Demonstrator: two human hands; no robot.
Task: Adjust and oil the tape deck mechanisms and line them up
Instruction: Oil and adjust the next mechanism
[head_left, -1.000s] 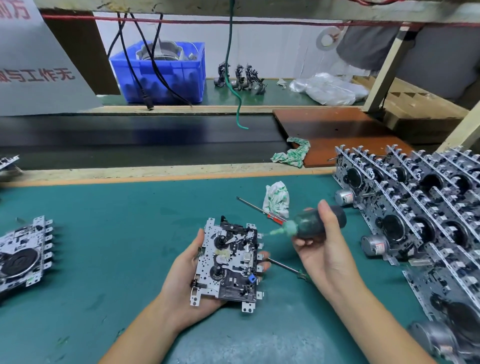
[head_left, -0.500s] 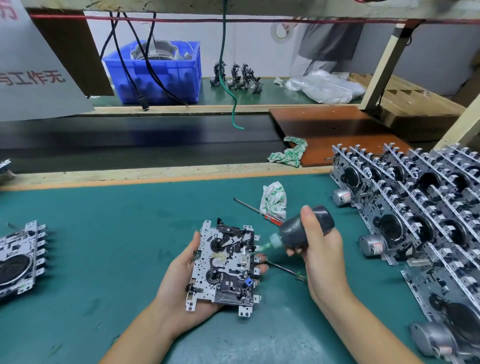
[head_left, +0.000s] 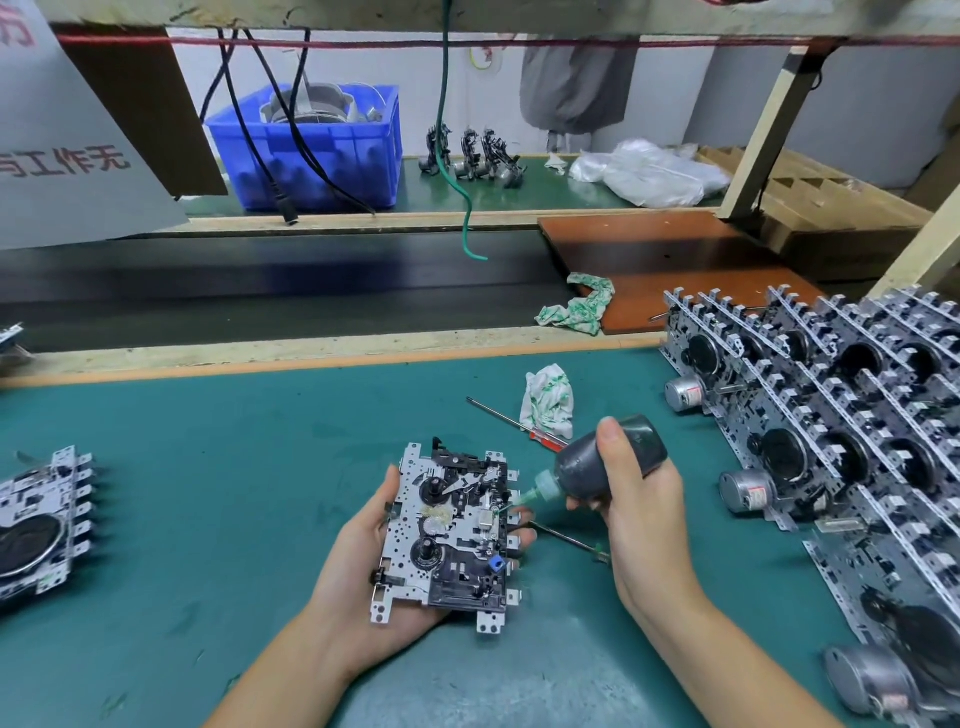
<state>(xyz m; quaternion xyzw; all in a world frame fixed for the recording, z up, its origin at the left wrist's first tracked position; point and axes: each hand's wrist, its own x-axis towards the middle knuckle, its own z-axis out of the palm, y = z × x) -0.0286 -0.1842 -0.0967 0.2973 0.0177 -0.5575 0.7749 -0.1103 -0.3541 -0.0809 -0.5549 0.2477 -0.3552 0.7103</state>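
My left hand (head_left: 358, 582) cradles a tape deck mechanism (head_left: 447, 535) face up above the green mat, fingers curled round its edges. My right hand (head_left: 636, 514) grips a dark oil bottle (head_left: 587, 465) tilted leftwards, its green nozzle tip touching the mechanism's right side near the middle. A row of finished mechanisms (head_left: 841, 431) with silver motors stands lined up on the right. One more mechanism (head_left: 36, 525) lies flat at the left edge.
A red-handled screwdriver (head_left: 519, 423) and a crumpled rag (head_left: 548, 400) lie behind the bottle. A green-handled screwdriver (head_left: 571, 543) lies under my right hand. Beyond the mat's far edge runs a black conveyor belt (head_left: 260, 291), with a blue crate (head_left: 311, 150) behind it.
The bottle has moved left and down, bringing its nozzle from just clear of the mechanism onto its right side. My left hand keeps holding the mechanism in about the same place.
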